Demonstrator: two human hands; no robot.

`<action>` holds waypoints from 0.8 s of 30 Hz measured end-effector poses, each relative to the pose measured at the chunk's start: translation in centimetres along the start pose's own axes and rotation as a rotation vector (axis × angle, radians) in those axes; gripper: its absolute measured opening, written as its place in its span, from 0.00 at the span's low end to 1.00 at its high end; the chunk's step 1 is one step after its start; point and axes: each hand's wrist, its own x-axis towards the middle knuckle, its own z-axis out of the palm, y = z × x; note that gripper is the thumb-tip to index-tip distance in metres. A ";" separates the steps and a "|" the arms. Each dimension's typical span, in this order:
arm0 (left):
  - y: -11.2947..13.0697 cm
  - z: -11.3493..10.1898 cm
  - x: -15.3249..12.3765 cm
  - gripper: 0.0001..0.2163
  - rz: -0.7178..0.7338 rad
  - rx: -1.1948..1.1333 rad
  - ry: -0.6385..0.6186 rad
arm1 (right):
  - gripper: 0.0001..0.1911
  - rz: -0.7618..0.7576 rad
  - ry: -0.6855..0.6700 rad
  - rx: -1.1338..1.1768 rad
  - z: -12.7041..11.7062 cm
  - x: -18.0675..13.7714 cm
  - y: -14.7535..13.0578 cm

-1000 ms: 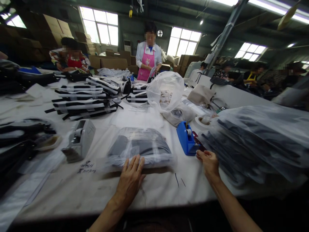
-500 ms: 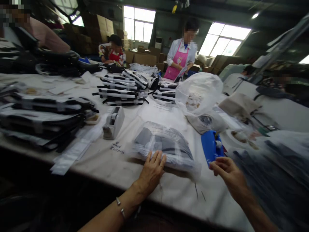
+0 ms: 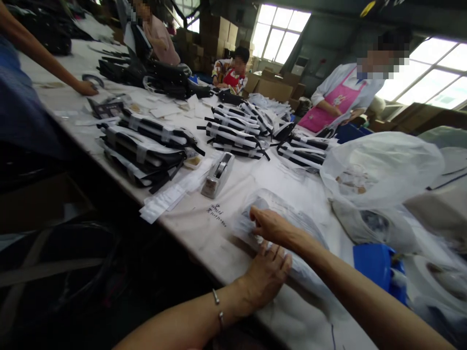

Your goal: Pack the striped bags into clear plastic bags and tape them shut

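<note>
The clear bagged garment (image 3: 288,228) lies on the bench (image 3: 189,223) near its front edge. The left hand (image 3: 268,272) lies flat and open at its 6 o'clock edge, pinning it; the right hand (image 3: 272,226) presses loosely curled fingers on top, apparently smoothing the plastic.

Legible text — I find none. Dark handwritten marks on the worktop (image 3: 204,228), near its front edge beside the grey tape dispenser (image 3: 218,175) — too blurred to read.
</note>
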 end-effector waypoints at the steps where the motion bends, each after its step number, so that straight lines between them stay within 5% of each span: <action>1: -0.1 -0.1 0.0 0.18 0.007 0.015 0.010 | 0.14 0.017 -0.028 -0.058 0.2 0.9 0.0; 8: -0.4 0.2 -0.3 0.16 0.007 -0.037 -0.021 | 0.20 0.158 -0.043 -0.157 1.5 2.9 -0.5; 15: -0.6 0.6 -0.2 0.17 0.014 -0.036 0.013 | 0.35 0.261 0.041 0.027 2.2 2.4 1.2; 18: -0.7 0.2 -0.2 0.20 0.027 -0.008 0.013 | 0.40 0.315 0.102 0.373 2.7 2.2 3.4; 21: -0.8 0.1 -0.3 0.20 0.028 0.001 -0.004 | 0.41 0.440 0.381 0.951 2.9 2.4 5.4; 24: -0.8 0.2 -0.3 0.21 0.032 0.004 -0.019 | 0.34 0.509 0.615 1.122 2.3 1.8 7.0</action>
